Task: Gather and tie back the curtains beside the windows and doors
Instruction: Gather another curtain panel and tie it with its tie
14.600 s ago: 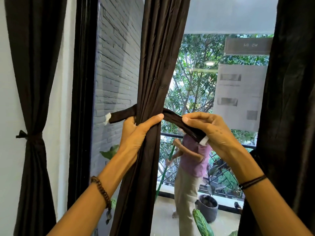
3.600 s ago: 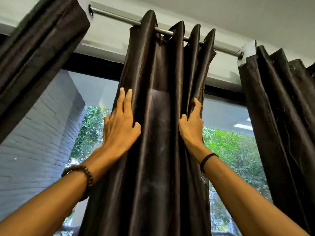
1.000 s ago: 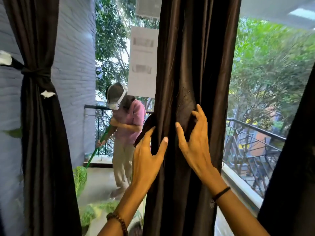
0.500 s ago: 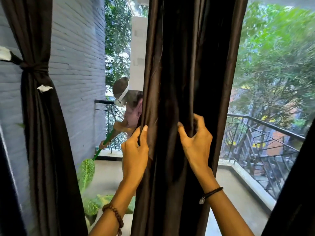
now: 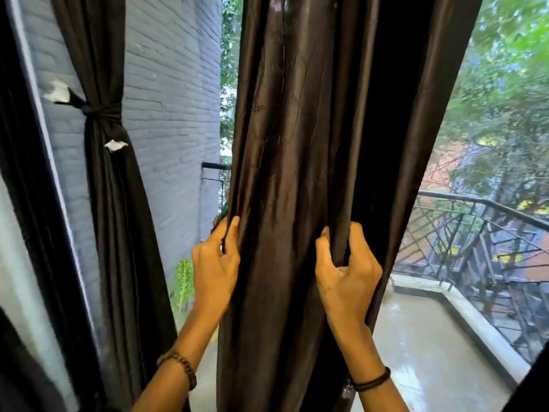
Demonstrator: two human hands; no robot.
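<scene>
Since 0.5 s ago: right hand [image 5: 346, 269] has curled deeper into the fabric; left hand [image 5: 215, 263] has shifted onto the panel's left edge.

Head view: long dark brown glossy curtain [image 5: 297, 129] hangs loose at centre, in front of the window glass. Left hand's grip is clamped on its left edge, thumb in front. Right hand's grip is clamped round a vertical fold nearer the right side. At left, a second dark brown curtain [image 5: 118, 218] is cinched by a knotted dark fabric tie-back [image 5: 102, 110] with white ends. Grey brick wall [image 5: 169, 84] and black metal balcony railing [image 5: 481, 215] lie outside.
</scene>
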